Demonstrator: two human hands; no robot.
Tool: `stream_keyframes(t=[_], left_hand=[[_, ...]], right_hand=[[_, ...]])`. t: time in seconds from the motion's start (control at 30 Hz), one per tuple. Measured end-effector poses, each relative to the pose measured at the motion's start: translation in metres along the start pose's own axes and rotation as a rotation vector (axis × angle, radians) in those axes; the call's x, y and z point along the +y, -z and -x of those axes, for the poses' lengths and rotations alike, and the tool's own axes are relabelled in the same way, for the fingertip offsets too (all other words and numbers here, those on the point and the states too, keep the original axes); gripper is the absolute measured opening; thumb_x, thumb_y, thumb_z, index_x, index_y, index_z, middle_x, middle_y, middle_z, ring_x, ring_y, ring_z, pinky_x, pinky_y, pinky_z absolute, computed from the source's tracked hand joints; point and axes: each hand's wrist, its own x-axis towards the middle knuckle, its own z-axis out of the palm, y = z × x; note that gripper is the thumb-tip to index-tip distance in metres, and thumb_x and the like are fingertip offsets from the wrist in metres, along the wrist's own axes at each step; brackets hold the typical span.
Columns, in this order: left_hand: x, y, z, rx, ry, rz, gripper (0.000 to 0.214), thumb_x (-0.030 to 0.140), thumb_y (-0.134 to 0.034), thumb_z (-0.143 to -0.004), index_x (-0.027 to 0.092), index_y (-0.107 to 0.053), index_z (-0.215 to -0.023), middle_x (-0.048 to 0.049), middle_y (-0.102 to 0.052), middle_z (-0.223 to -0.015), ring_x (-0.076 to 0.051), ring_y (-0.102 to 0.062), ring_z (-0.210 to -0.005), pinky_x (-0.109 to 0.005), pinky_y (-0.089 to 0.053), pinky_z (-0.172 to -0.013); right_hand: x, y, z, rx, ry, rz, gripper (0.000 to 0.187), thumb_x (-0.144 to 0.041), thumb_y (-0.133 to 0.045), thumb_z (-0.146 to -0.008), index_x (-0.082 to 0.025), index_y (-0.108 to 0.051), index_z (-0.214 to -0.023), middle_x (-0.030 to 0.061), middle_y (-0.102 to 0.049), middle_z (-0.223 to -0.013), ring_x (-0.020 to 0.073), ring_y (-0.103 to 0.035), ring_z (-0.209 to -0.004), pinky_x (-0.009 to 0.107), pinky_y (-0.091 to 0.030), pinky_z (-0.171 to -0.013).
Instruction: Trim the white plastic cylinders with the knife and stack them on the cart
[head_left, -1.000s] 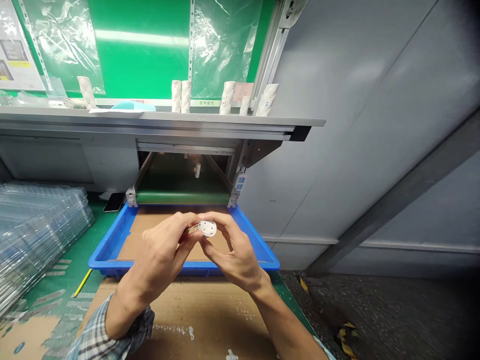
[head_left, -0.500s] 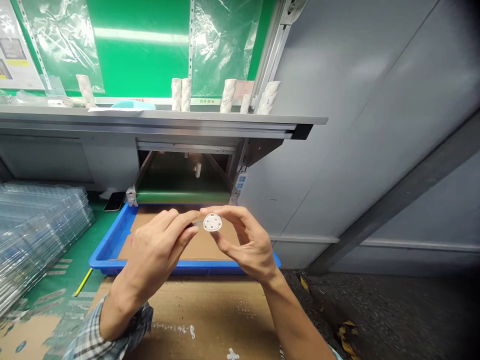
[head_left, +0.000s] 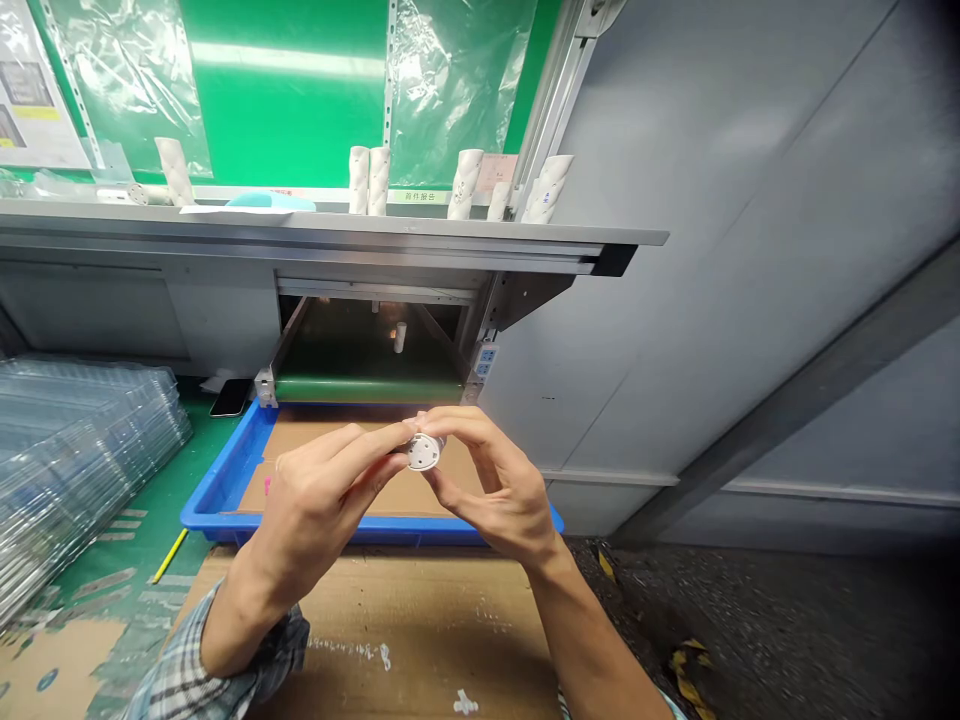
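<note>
A small round white plastic part (head_left: 423, 453) is held up between both hands above the blue tray (head_left: 217, 495). My right hand (head_left: 495, 490) pinches the part from the right with thumb and fingertips. My left hand (head_left: 319, 505) is closed, its thumb and forefinger pressed against the part's left edge; whether a small piece sits in that pinch I cannot make out. The part's flat face with small holes is turned toward me.
Cardboard (head_left: 390, 640) lines the tray and the bench in front. A green conveyor belt (head_left: 367, 388) with one small white cylinder (head_left: 400, 337) ends behind the tray. White tubes (head_left: 367, 180) stand on the shelf. Clear plastic trays (head_left: 75, 450) are stacked at left; a phone (head_left: 229, 397) lies nearby.
Both hands shifted slightly right and up with the round part. The left fingertips drew apart from it briefly and now press against its left edge again.
</note>
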Motion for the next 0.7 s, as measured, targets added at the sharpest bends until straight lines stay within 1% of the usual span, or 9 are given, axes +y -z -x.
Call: stream_keyframes(t=[0.13, 0.2, 0.3, 0.4, 0.47, 0.53, 0.63, 0.7], left_hand=[[0.000, 0.000, 0.000, 0.001, 0.030, 0.037, 0.031, 0.019, -0.065, -0.106, 0.022, -0.071, -0.136, -0.0065, -0.081, -0.118, -0.016, -0.077, -0.103, -0.022, -0.059, -0.093], [0.001, 0.000, 0.000, 0.000, 0.049, 0.057, 0.031, 0.019, -0.066, -0.105, 0.023, -0.072, -0.136, -0.0050, -0.081, -0.117, -0.015, -0.078, -0.101, -0.021, -0.059, -0.091], [0.002, 0.001, -0.002, -0.002, 0.070, 0.075, 0.026, 0.019, -0.066, -0.105, 0.021, -0.073, -0.130, -0.0040, -0.082, -0.111, -0.014, -0.078, -0.097, -0.020, -0.059, -0.088], [0.004, 0.002, -0.003, 0.000, 0.076, 0.071, 0.024, 0.020, -0.066, -0.105, 0.020, -0.073, -0.128, -0.0051, -0.082, -0.115, -0.014, -0.078, -0.097, -0.020, -0.059, -0.088], [0.004, 0.003, -0.003, -0.003, 0.069, 0.067, 0.027, 0.022, -0.066, -0.105, 0.020, -0.071, -0.132, -0.0061, -0.081, -0.122, -0.014, -0.077, -0.104, -0.020, -0.058, -0.092], [0.004, 0.004, -0.003, -0.013, 0.056, 0.077, 0.030, 0.022, -0.067, -0.105, 0.019, -0.068, -0.135, -0.0067, -0.080, -0.126, -0.014, -0.077, -0.109, -0.019, -0.058, -0.096], [0.005, 0.004, -0.003, -0.033, 0.056, 0.114, 0.030, 0.023, -0.067, -0.105, 0.019, -0.068, -0.134, -0.0053, -0.081, -0.124, -0.013, -0.077, -0.107, -0.017, -0.058, -0.098], [0.006, 0.004, -0.003, -0.040, 0.064, 0.141, 0.028, 0.024, -0.068, -0.105, 0.020, -0.070, -0.132, -0.0041, -0.081, -0.122, -0.012, -0.078, -0.105, -0.016, -0.058, -0.096]], right_hand=[[-0.001, 0.000, -0.001, -0.004, 0.007, -0.006, 0.050, -0.004, -0.070, -0.095, -0.031, -0.064, -0.138, 0.0057, -0.071, -0.131, 0.0228, -0.065, -0.124, 0.042, -0.054, -0.110], [-0.002, 0.001, -0.001, -0.005, -0.006, -0.002, 0.049, -0.005, -0.071, -0.096, -0.031, -0.065, -0.137, 0.0058, -0.071, -0.131, 0.0235, -0.066, -0.125, 0.043, -0.054, -0.111], [-0.001, 0.001, 0.001, -0.001, -0.032, -0.003, 0.047, -0.008, -0.072, -0.096, -0.032, -0.065, -0.137, 0.0062, -0.072, -0.131, 0.0251, -0.067, -0.125, 0.046, -0.054, -0.112], [0.002, 0.002, 0.003, -0.005, -0.068, -0.036, 0.041, -0.015, -0.073, -0.097, -0.031, -0.068, -0.134, 0.0074, -0.073, -0.128, 0.0266, -0.068, -0.123, 0.047, -0.056, -0.109], [0.005, 0.003, 0.004, -0.022, -0.121, -0.103, 0.035, -0.022, -0.074, -0.098, -0.030, -0.069, -0.132, 0.0084, -0.074, -0.126, 0.0267, -0.069, -0.121, 0.046, -0.057, -0.107], [0.007, 0.003, 0.005, -0.045, -0.198, -0.235, 0.033, -0.031, -0.075, -0.098, -0.028, -0.069, -0.131, 0.0092, -0.074, -0.125, 0.0259, -0.070, -0.118, 0.043, -0.059, -0.104], [0.009, 0.002, 0.005, -0.076, -0.303, -0.472, 0.031, -0.041, -0.074, -0.099, -0.027, -0.068, -0.126, 0.0086, -0.075, -0.119, 0.0233, -0.074, -0.107, 0.039, -0.062, -0.095], [0.011, 0.002, 0.005, -0.088, -0.334, -0.561, 0.029, -0.045, -0.074, -0.098, -0.026, -0.069, -0.119, 0.0069, -0.075, -0.111, 0.0211, -0.073, -0.099, 0.035, -0.062, -0.087]])
